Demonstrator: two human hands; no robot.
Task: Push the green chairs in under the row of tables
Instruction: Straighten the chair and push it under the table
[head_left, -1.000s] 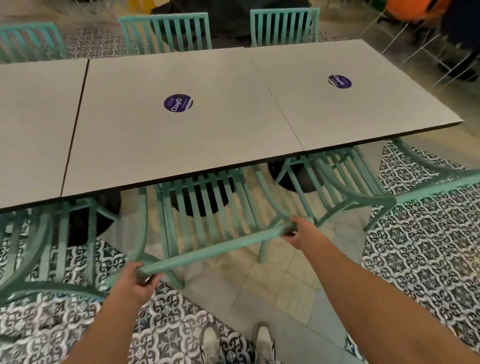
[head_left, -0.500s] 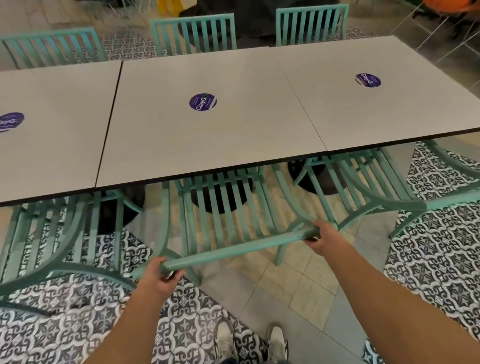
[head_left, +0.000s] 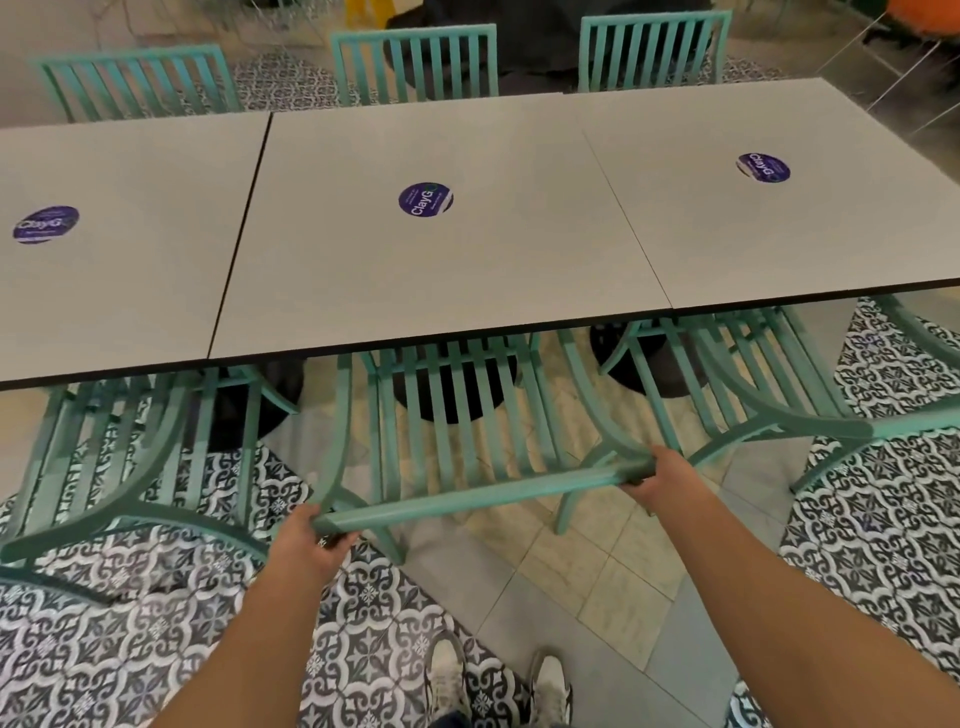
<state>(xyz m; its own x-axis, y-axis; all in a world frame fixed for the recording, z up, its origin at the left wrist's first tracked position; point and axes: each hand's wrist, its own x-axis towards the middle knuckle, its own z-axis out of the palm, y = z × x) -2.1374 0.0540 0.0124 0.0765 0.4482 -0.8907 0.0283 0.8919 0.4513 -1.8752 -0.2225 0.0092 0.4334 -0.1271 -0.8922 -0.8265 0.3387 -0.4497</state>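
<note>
since the earlier frames the view has been shifted so that a third purple sticker (head_left: 45, 224) at the left is shown, and the middle green chair (head_left: 457, 431) is seen with more of its seat slats hidden beneath the table edge. the chair is painted mint green, with a slatted back and a flat top rail (head_left: 483, 493), and is placed at the near side of the middle table (head_left: 415, 270), between two matching chairs (head_left: 119, 457) (head_left: 769, 379). the rail's left end is gripped by the left hand (head_left: 306, 543), fingers curled under it; the right end is clasped by the right hand (head_left: 662, 475). both hands are closed on the rail, well apart. white shoes (head_left: 498, 680) are seen on the patterned floor (head_left: 130, 639).
</note>
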